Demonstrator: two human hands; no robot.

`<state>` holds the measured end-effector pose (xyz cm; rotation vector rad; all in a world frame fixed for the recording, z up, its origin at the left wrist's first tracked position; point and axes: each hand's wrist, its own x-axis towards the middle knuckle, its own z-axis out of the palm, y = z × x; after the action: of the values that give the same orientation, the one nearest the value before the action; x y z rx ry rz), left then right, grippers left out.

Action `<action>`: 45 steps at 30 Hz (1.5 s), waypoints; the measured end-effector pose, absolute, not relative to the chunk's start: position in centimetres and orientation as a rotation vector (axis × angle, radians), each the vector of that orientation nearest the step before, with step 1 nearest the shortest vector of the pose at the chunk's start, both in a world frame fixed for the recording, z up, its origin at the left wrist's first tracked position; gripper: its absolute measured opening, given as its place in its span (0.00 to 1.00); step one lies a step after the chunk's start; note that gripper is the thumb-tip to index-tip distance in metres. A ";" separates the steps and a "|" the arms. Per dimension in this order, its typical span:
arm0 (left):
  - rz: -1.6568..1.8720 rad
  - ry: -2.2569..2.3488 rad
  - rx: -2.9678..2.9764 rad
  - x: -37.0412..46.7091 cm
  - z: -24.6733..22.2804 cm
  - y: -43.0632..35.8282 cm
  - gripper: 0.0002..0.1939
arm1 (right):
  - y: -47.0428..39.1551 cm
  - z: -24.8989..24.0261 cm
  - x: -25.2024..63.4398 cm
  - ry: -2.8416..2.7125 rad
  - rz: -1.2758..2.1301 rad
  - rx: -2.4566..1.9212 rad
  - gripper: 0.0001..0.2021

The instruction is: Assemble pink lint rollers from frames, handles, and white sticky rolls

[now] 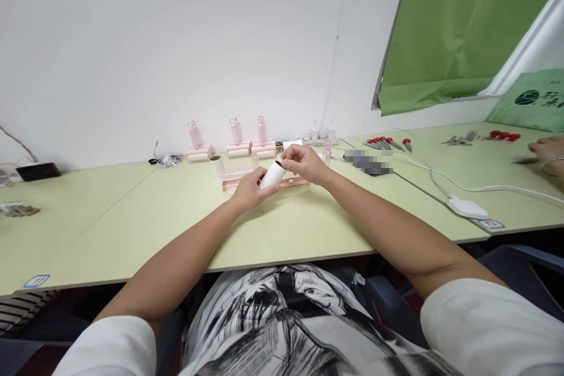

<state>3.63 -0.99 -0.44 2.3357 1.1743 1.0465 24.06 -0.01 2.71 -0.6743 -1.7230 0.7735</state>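
Note:
My left hand (253, 191) is wrapped round a white lint-roller refill roll (273, 175), tilted with its brown cardboard core facing up and right. At that upper end, the fingertips of my right hand (305, 163) are pinched together on the roll's edge. Whether a loose sheet is between them is too small to tell. Behind the hands lies a long pink plastic tray-like part (295, 182), partly covered by them. Another white roll (217, 167) stands upright to the left of it.
Several pink lint rollers (238, 150) line the wall. To the right are a dark blurred-out object (368, 163), red-handled tools (390, 143) and a white adapter (467, 207) with its cable. A co-worker's hand (549, 150) rests at the far right. Bundled cables (170, 160) lie left.

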 end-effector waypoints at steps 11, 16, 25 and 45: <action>1.020 1.193 2.342 3.6 -0.4 -1.0 0.24 | 0.4 2.4 24.2 -1.795 0.717 -0.740 0.14; 1.025 1.178 2.359 3.6 -0.6 -0.9 0.23 | 0.1 2.8 24.4 -1.829 0.764 -0.870 0.09; 1.066 1.179 2.329 3.6 -0.4 -0.9 0.24 | -0.4 2.6 24.2 -1.862 0.541 -0.836 0.11; 1.108 1.270 2.284 3.1 -0.2 -1.0 0.26 | -0.8 2.1 23.8 -2.199 0.568 -0.810 0.35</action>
<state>3.14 -1.04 -0.16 2.2838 1.2695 1.1079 23.85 -0.79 2.08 -0.8097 -2.1993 0.5677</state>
